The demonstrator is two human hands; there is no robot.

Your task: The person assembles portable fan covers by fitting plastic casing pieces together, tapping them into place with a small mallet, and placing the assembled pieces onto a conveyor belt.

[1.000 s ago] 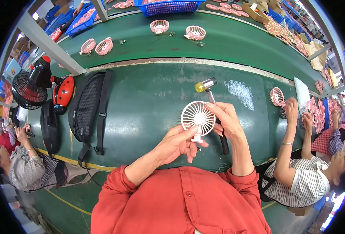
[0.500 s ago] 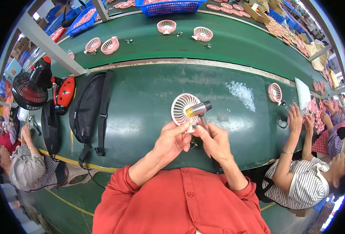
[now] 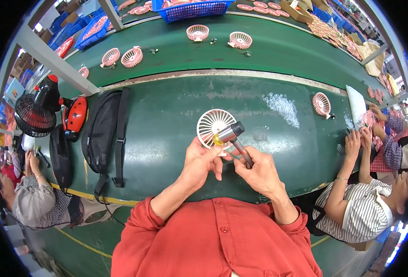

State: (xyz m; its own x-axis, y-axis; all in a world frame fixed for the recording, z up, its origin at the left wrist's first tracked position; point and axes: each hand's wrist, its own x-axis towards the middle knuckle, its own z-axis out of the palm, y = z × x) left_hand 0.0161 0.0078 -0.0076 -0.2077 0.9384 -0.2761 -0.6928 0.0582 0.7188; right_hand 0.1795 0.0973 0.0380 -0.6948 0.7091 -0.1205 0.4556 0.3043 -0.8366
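Left neighbour: at the far left sits a person (image 3: 33, 198) in a checked top, near the edge of the desk (image 3: 160, 143).
Black-and-red fan: this fan (image 3: 34, 114) stands on the left part of the desk, just beside a red case with black spots (image 3: 76, 119).
Black bag: a mesh bag (image 3: 101, 134) with straps lies to the right of them.
My left hand: my left hand (image 3: 195, 162) is holding the fan head low, with the thumb at its lower edge.
Fan head: the white round fan head (image 3: 209, 122) is in front of me, above the desk.
Hammer: the yellow end of the hammer (image 3: 230, 132) is over the lower rim; I cannot tell if they touch.
My right hand: my right hand (image 3: 260, 173) is closed around the hammer's handle.
Clear rings: a loose pile of small rings (image 3: 282, 110) lies beyond my right hand.
Pink fan head: one pink fan head (image 3: 321, 104) rests farther right.
Right neighbour: a person in a striped shirt (image 3: 356, 210) has both hands near the desk's right end.
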